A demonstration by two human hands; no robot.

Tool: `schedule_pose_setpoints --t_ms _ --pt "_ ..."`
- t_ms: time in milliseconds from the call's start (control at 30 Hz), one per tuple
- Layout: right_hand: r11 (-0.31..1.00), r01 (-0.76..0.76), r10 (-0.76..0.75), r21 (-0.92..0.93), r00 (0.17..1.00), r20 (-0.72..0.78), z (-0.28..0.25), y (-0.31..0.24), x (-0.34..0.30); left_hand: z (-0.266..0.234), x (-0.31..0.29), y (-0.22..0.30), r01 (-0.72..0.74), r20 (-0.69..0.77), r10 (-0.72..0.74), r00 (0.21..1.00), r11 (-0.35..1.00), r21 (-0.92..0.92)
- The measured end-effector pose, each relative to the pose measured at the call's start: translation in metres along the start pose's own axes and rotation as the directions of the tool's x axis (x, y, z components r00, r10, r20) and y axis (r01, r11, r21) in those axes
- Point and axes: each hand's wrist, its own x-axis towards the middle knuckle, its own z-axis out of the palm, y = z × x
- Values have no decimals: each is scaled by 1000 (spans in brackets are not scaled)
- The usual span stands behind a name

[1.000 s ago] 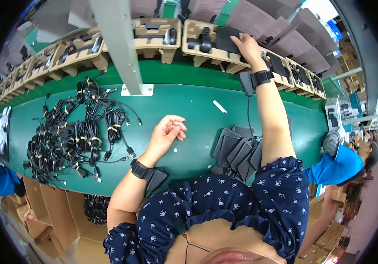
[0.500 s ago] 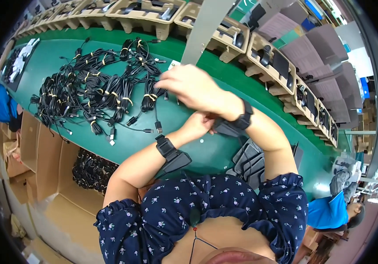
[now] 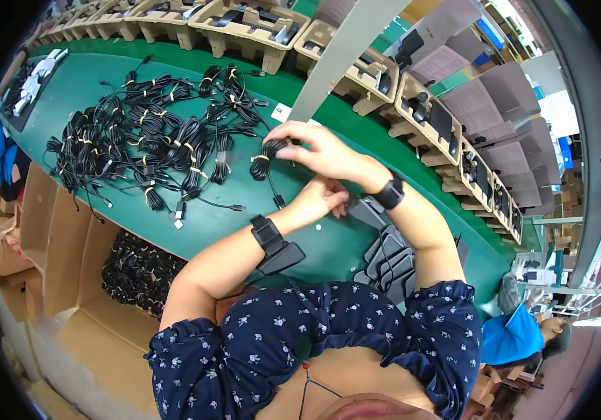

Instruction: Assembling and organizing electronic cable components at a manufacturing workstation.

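My right hand (image 3: 323, 150) is closed around the top of a black cable bundle (image 3: 261, 165), tied with a light band. The bundle hangs over the green table, one plug end dangling near my left forearm. My left hand (image 3: 320, 199) is below it, thumb and fingers pinched together. At those fingertips sits a dark grey flat piece (image 3: 367, 211); whether they grip it is hard to make out. To the left lies a big heap of tied black cables (image 3: 143, 133). Several dark grey flat pieces (image 3: 388, 262) lie stacked beneath my right forearm.
Cardboard-coloured moulded trays (image 3: 244, 35) holding black devices line the far side, behind a grey metal post (image 3: 346, 56). Below the table's left edge, an open carton (image 3: 97, 318) contains more cables. A person in blue (image 3: 514, 336) is at the far right.
My right hand has closed on a cable bundle and lifted it from the edge of the heap. My left hand stays in nearly the same place, still pinched.
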Motion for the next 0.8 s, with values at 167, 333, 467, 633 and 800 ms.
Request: schedule_pose_setpoints --t_ms 167,333,467,633,800 --pt "830 -114 270 546 938 -215 -27 -17 -41 -2 -8 34 -86 -69 59 996 856 -509" --pt "768 -60 354 637 869 -345 -42 -19 -74 -18 -6 44 -191 -170 105 980 734 -651" --pt "937 -173 292 304 865 -408 -31 -17 -87 -23 -3 29 -168 -124 119 985 814 -556" --pt "859 -141 102 -493 989 -107 0 -23 -94 -18 -4 16 -138 -130 89 988 885 -444" --pt "760 -254 142 -599 963 -229 -15 -17 -105 -7 -3 33 -74 -4 81 997 887 -456"
